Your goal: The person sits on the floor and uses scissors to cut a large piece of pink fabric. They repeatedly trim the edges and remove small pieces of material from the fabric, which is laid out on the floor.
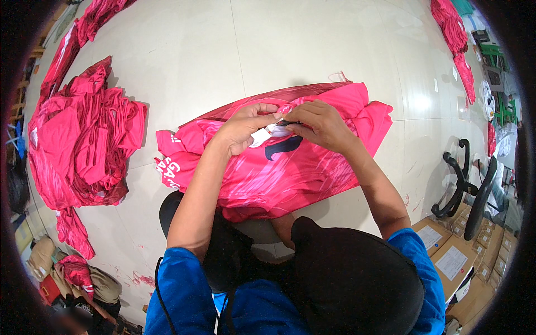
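My left hand is closed on the collar of a pink patterned shirt spread on the floor in front of me, with a white label under its fingers. Just right of it, my right hand is closed around a small dark item at the collar, too small to identify. A dark printed shape shows on the shirt below my hands, white printing on its left part. Other pink fabric lies beneath the shirt.
Heaped pink garments lie left, more pink cloth at upper right. A black wheeled chair base and cardboard boxes are at right. Another person is at lower left. The pale tiled floor surrounds the shirt.
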Action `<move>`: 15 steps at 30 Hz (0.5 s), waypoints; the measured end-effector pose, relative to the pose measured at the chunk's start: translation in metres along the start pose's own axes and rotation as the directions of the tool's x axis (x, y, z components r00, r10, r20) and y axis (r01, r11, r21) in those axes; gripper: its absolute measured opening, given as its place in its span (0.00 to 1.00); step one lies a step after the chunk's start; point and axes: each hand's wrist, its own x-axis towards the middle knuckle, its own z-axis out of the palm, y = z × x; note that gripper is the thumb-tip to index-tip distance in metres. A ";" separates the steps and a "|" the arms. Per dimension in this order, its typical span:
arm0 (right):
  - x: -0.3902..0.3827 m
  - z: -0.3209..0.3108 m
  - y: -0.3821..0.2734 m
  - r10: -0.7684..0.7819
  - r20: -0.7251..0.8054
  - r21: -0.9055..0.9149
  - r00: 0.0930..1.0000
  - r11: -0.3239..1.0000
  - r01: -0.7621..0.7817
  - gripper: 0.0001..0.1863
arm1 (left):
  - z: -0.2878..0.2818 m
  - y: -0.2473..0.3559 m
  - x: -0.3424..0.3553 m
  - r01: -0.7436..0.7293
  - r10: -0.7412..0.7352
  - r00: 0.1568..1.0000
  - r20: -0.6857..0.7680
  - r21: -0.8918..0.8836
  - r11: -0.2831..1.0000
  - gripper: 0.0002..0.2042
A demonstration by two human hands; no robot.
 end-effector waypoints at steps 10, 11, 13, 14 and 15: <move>-0.001 0.000 -0.007 0.063 -0.027 0.035 0.998 0.997 -0.062 0.17 | -0.005 -0.005 0.004 -0.026 0.026 0.999 0.022 -0.014 1.000 0.25; -0.001 0.001 -0.008 0.088 -0.033 0.054 0.996 0.995 -0.086 0.17 | -0.005 -0.005 0.004 -0.038 0.038 0.999 0.021 -0.018 0.999 0.24; 0.001 -0.005 -0.018 0.196 -0.009 0.156 0.981 0.969 -0.192 0.18 | -0.006 -0.007 0.004 -0.033 0.034 0.999 0.021 -0.019 0.999 0.24; 0.002 -0.006 -0.022 0.248 0.007 0.206 0.969 0.948 -0.244 0.18 | -0.006 -0.008 0.004 -0.031 0.032 0.999 0.021 -0.020 0.999 0.23; 0.001 -0.005 -0.023 0.268 -0.004 0.206 0.963 0.943 -0.261 0.18 | -0.007 -0.009 0.006 -0.038 0.039 0.999 0.026 -0.022 0.999 0.23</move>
